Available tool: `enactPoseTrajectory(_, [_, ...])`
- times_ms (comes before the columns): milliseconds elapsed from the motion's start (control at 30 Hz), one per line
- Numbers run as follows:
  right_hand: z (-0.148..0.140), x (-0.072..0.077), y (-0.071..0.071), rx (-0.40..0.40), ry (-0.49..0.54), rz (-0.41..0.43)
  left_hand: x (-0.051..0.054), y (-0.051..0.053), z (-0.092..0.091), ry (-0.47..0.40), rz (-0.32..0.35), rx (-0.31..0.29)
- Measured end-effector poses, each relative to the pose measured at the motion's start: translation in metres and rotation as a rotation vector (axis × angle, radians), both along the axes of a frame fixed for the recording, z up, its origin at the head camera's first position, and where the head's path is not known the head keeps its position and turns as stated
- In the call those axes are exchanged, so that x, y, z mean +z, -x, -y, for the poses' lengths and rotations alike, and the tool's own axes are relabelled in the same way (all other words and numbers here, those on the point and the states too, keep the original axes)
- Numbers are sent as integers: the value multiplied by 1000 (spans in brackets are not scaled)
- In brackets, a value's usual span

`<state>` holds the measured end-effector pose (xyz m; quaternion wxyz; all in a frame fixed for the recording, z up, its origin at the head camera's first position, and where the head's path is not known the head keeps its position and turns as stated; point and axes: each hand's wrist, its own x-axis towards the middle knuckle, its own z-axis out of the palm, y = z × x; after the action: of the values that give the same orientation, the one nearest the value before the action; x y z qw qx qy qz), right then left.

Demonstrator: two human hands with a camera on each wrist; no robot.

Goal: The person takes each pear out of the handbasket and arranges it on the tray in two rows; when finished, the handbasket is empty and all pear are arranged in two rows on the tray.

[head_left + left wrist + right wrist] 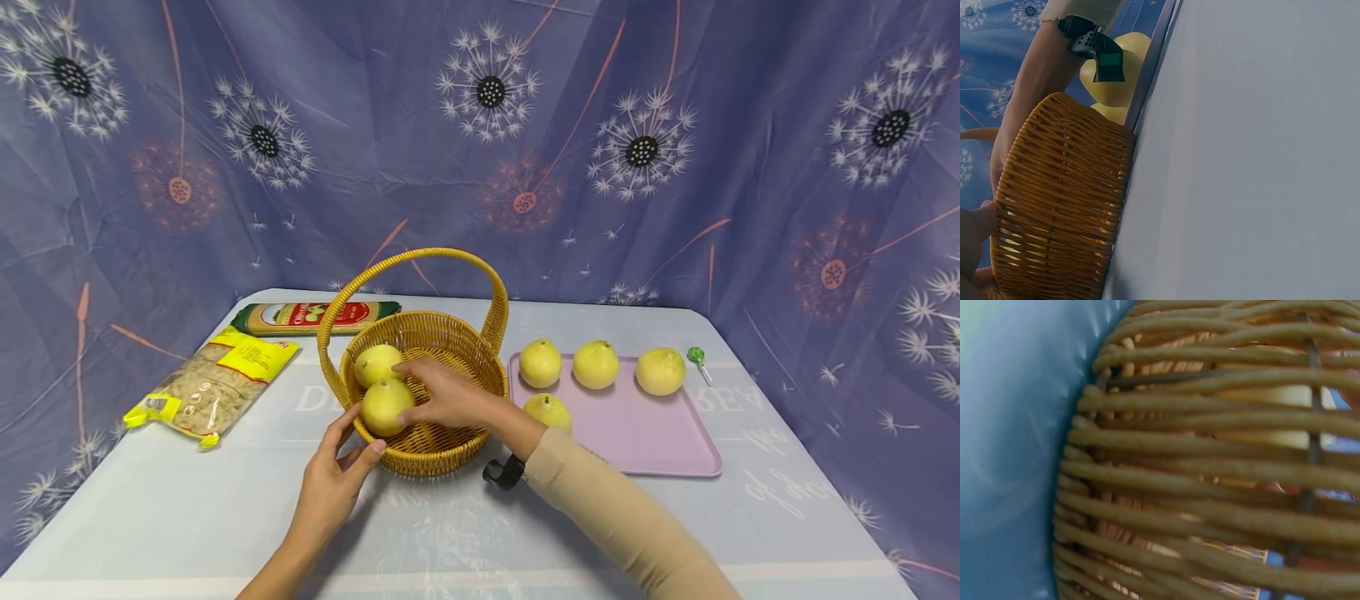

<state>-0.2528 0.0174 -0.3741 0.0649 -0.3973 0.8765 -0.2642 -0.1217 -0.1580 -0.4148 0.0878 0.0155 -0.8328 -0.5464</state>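
A golden wicker basket (431, 462) with a tall arched handle stands on the table. Inside, at its left, lie two round pale-yellow fruits with stem nubs: a rear one (374, 363) and a front one (384, 410). My right hand (450, 394) reaches in over the near right rim and holds the front fruit from its right, thumb on its side, fingertips by the rear fruit. My left hand (330, 477) grips the near left rim, its thumb outside; the left wrist view shows it at the basket wall (1063, 194). Wickerwork (1197, 437) fills most of the right wrist view.
Right of the basket lies a pink tray (630, 425) with several more yellow fruits (596, 364) along its far and left sides. A green lollipop (697, 357) lies beyond it. At left are a yellow-labelled bag (225, 375) and a spaghetti pack (300, 317).
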Motion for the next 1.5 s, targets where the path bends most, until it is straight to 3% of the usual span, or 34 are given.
enactPoseTrajectory(733, [15, -7, -2, -15, -88, 19, -1, 0, 0, -14, 0, 0])
enactPoseTrajectory(1500, [14, -9, -4, -16, -71, 27, -1, 1, 0, -7, -12, 9])
